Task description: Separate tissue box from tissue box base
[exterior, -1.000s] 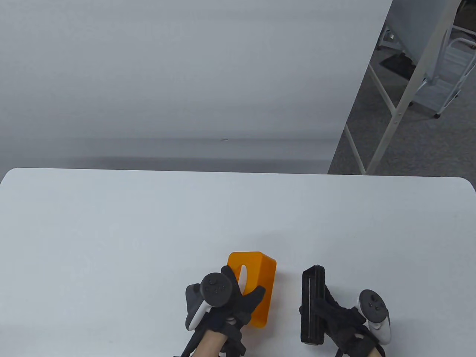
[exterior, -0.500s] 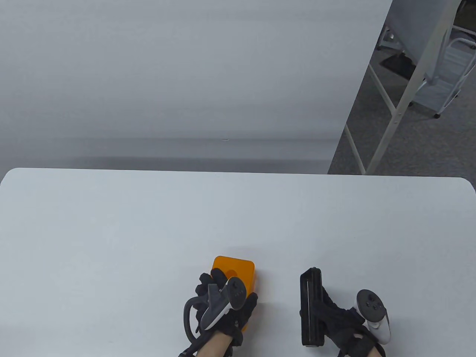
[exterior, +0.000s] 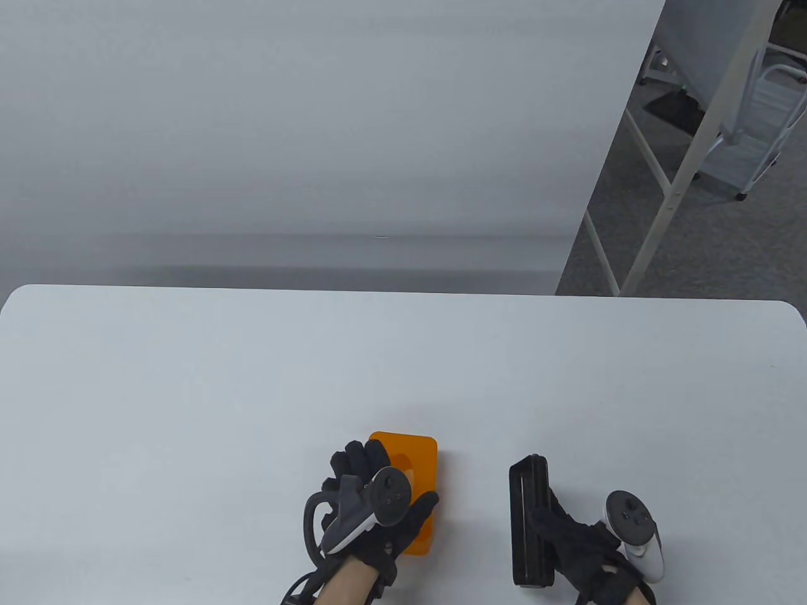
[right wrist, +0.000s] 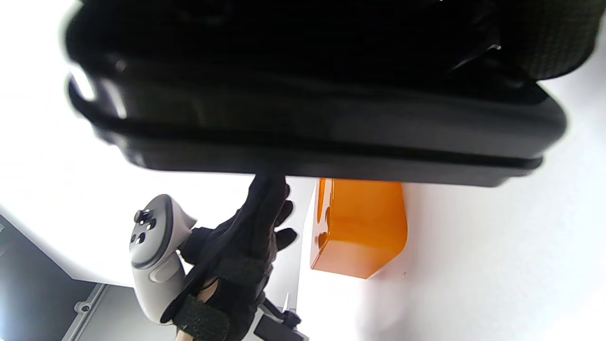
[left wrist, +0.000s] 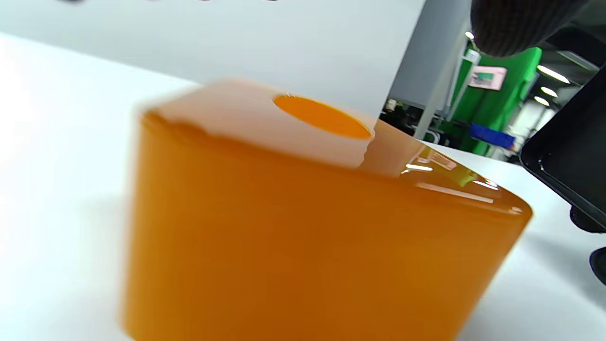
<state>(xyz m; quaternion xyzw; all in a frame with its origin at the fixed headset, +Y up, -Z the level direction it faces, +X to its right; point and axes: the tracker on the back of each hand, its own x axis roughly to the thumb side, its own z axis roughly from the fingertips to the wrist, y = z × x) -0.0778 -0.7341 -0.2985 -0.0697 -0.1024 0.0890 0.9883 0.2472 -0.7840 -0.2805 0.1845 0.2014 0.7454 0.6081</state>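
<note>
The orange tissue box (exterior: 417, 455) sits on the white table (exterior: 189, 391), its oval opening facing up in the left wrist view (left wrist: 307, 227). My left hand (exterior: 391, 474) hovers over its near left part with fingers spread; the right wrist view shows this hand (right wrist: 246, 237) beside the box (right wrist: 360, 227), not gripping it. My right hand (exterior: 567, 529) grips the black tissue box base (exterior: 528, 504), which stands on its long edge to the right of the box, apart from it. The base fills the top of the right wrist view (right wrist: 312, 118).
The table's far edge (exterior: 403, 291) runs before a grey wall. A white metal frame (exterior: 668, 183) and a cart (exterior: 756, 138) stand on the floor at the far right. The table's near edge is just below both hands.
The orange box went from tilted up in my left hand to flat on the table, a little to the left. My left hand let go and spread its fingers. The right hand and base hardly moved.
</note>
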